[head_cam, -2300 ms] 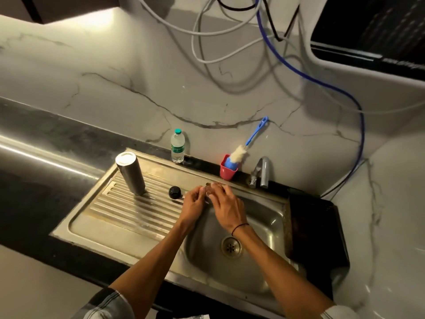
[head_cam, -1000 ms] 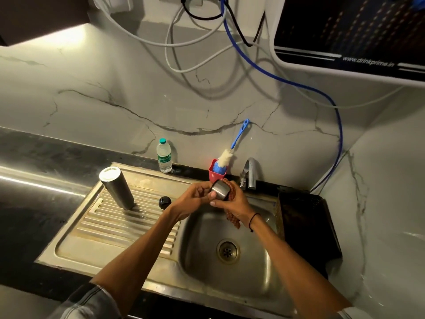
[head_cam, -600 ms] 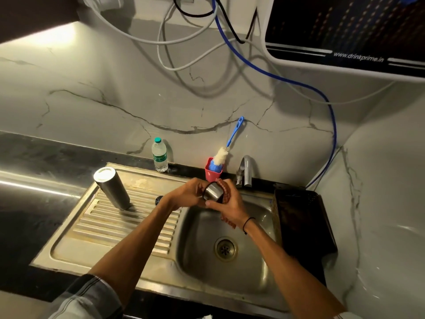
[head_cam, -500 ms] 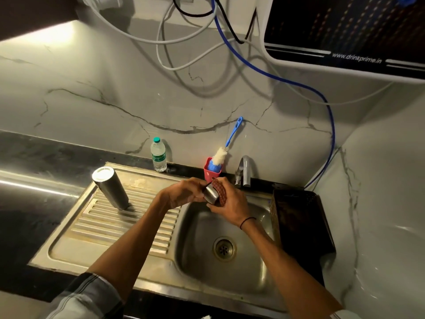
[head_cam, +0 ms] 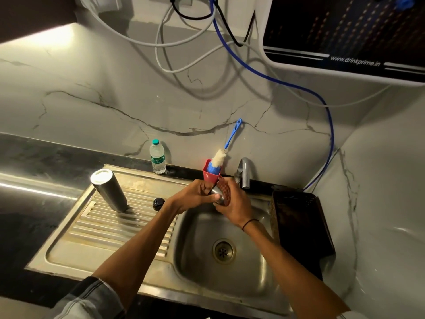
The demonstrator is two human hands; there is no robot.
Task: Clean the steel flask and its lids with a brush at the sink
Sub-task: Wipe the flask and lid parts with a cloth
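Left hand (head_cam: 195, 196) grips steel lid (head_cam: 216, 195) over sink (head_cam: 257, 279) far edge; right hand (head_cam: 232, 203) presses brown scrubber (head_cam: 224, 192) against it. Lid-scrubbing step, seemingly. Flask (head_cam: 110, 190) upright on drainboard, left; black cap (head_cam: 158, 203) beside. Bottle brush (head_cam: 219, 157) unused in red cup (head_cam: 211, 177). Next: rinse under tap (head_cam: 245, 172).

two bare forearms showing from lower frame, left hand (head_cam: 195, 197) and right hand (head_cam: 236, 204) wearing no gloves, thin black band (head_cam: 249, 224) circling right wrist, grey striped sleeve (head_cam: 92, 300) bunching at left elbow, lower left, pale sleeve edge peeking in at bottom right
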